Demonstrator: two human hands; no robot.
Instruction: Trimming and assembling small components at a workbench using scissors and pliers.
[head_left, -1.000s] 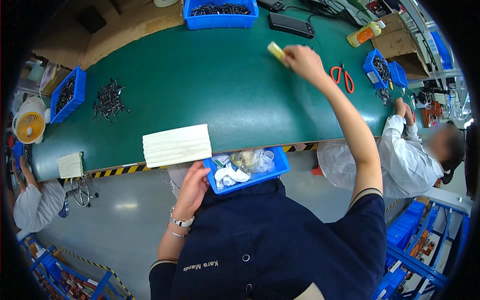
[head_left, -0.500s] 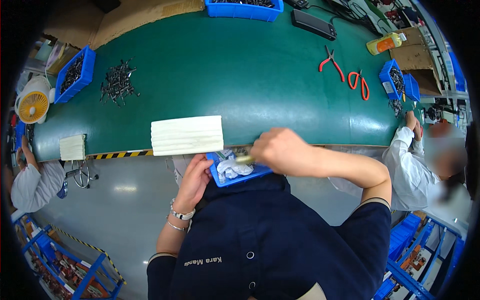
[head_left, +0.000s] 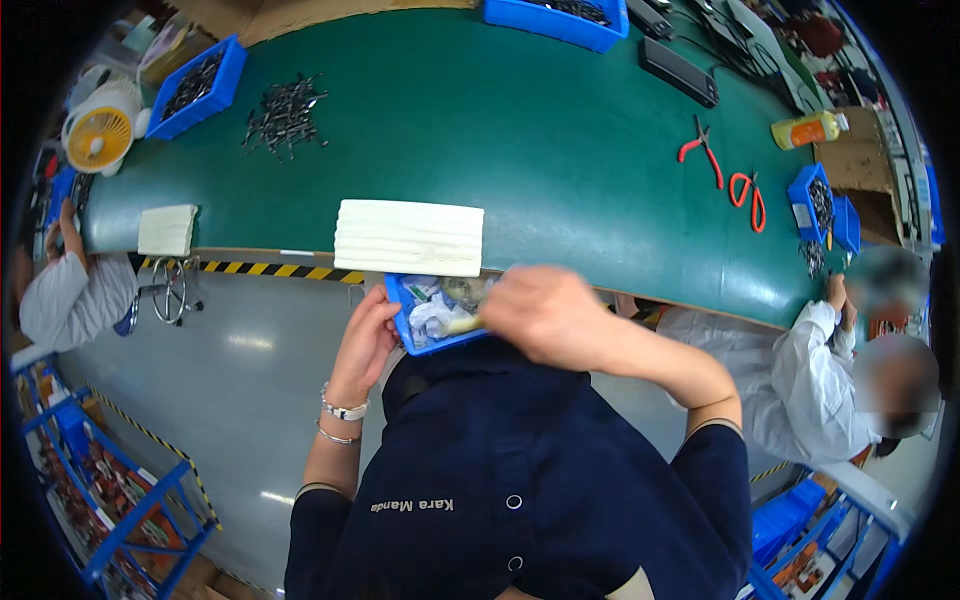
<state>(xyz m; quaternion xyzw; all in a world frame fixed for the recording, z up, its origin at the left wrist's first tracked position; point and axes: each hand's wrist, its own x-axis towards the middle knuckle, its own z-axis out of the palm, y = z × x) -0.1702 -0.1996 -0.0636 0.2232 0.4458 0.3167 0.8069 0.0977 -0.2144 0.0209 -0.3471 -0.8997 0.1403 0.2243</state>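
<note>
Partly under the table's front edge, close to my body, is a small blue bin [head_left: 443, 346]. My left hand [head_left: 367, 335] grips its left end, with the thumb at the rim and the other fingers partly hidden. Inside lie crumpled white, paper-like pieces [head_left: 430, 318] and a clear plastic-like bundle [head_left: 465, 292]. My right hand [head_left: 545, 312], smeared by motion, is closed over the bin's right part. A pale yellow, elongated thing [head_left: 463, 325] sticks out from its fingers; its kind is too blurred to tell.
A pleated cream pad [head_left: 410, 237] lies at the edge of the green table [head_left: 420, 110]. Farther off are a pile of small black parts [head_left: 285, 115], blue bins [head_left: 590, 35], red-handled pliers [head_left: 702, 155] and red-handled cutters [head_left: 748, 200]. Co-workers sit at both sides.
The view has shifted, so the table sits higher and the bin farther left. My right hand and the yellow thing have moved slightly leftward over the bin. My left hand keeps its grip.
</note>
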